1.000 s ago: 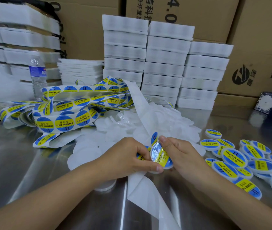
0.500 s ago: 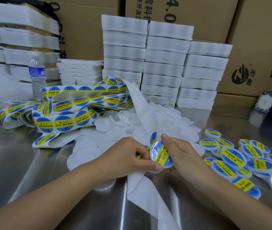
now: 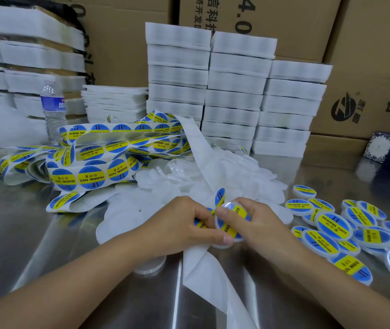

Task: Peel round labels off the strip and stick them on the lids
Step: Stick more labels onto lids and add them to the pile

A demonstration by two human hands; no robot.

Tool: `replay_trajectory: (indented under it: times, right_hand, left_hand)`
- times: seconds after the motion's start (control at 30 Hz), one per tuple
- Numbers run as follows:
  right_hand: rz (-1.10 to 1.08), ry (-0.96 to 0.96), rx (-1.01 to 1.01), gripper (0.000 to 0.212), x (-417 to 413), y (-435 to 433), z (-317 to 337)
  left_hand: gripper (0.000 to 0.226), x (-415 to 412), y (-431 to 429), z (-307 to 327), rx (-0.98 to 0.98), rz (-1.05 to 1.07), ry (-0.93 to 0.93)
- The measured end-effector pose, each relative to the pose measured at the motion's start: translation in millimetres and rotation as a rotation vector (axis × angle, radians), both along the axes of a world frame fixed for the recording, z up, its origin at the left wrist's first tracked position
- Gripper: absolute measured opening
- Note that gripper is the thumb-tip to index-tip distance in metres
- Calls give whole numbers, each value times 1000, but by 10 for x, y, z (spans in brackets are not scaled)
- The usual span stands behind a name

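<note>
Between both hands is a round clear lid [image 3: 230, 224] with a blue and yellow label on it. My right hand [image 3: 258, 222] grips the lid, thumb lying across its face. My left hand [image 3: 184, 224] pinches the lid's lower edge with the thumb, its fingers curled over the label strip end [image 3: 220, 197]. The loaded label strip [image 3: 98, 160] lies in loops at the left. A pile of bare white lids [image 3: 224, 179] sits behind my hands. Several labelled lids [image 3: 334, 225] lie at the right.
White empty backing paper [image 3: 203, 269] trails toward me over the steel table [image 3: 46, 245]. One clear lid [image 3: 150, 265] lies under my left wrist. Stacks of white foam trays [image 3: 234, 91], cardboard boxes [image 3: 367, 79] and a water bottle [image 3: 52, 108] stand behind.
My right thumb has slid leftward across the label on the lid, and the lid has tilted slightly. Both hands stay in the same place.
</note>
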State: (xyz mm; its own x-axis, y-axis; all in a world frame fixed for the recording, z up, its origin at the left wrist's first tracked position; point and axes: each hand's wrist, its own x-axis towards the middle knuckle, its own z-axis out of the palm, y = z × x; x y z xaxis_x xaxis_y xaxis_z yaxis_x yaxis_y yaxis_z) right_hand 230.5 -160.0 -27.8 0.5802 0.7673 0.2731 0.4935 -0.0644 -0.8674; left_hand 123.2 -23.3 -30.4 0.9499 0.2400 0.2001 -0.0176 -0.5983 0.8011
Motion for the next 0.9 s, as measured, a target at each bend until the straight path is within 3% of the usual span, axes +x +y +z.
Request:
replay_trajectory:
  times: [0.13, 0.2, 0.33, 0.43, 0.57, 0.8, 0.9]
  right_hand:
    - [34, -47, -8, 21, 23, -4, -32]
    - [-35, -111, 13, 26, 69, 1, -22]
    - [-249, -282, 31, 40, 233, -46, 118]
    - [-381, -401, 87, 51, 405, -157, 247]
    - [-611, -663, -159, 56, 638, -315, 338]
    - [-797, -679, -482, 64, 912, -507, 354]
    - [-813, -638, -678, 48, 986, -569, 345]
  left_hand:
    - [24, -16, 4, 21, -18, -13, -11]
    - [20, -20, 6, 37, 1, -3, -12]
    - [45, 27, 21, 42, -26, 177, -147]
    - [40, 55, 17, 48, -50, 252, -205]
    - [43, 68, 33, 31, -149, 236, -230]
    - [38, 78, 54, 40, -213, 187, -277]
    - [50, 66, 54, 53, -235, 141, -313]
